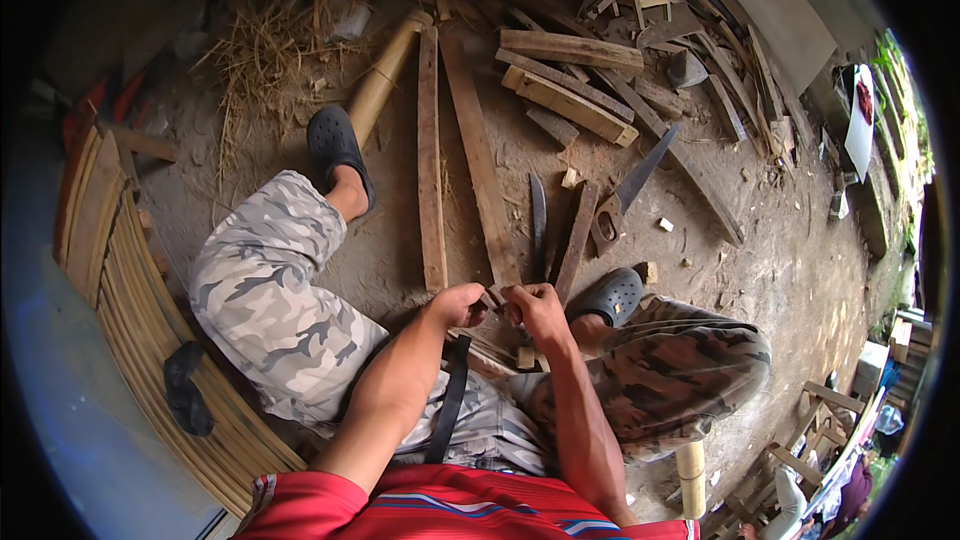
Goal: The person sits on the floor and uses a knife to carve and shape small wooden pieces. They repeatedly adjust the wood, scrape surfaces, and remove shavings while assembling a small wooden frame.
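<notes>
My left hand (460,306) and my right hand (537,312) are close together in front of my lap, fingers closed. Between their fingertips is a small, thin, dark piece, too small to name. Two long wooden planks (430,160) lie on the ground just beyond, their near ends close to my hands. Past my right hand are a dark curved blade (538,220), a short wooden strip (577,240) and a handsaw (640,172) with a wooden handle. Small wood offcuts (525,357) lie beneath my hands.
Stacked timber (570,105) and a scrap-wood heap (730,70) lie ahead to the right. A bamboo pole (385,75) and straw (265,70) are ahead left. Bamboo slats (170,380) bearing a black cloth-like item (187,390) run along my left. My clog-shod feet flank the planks.
</notes>
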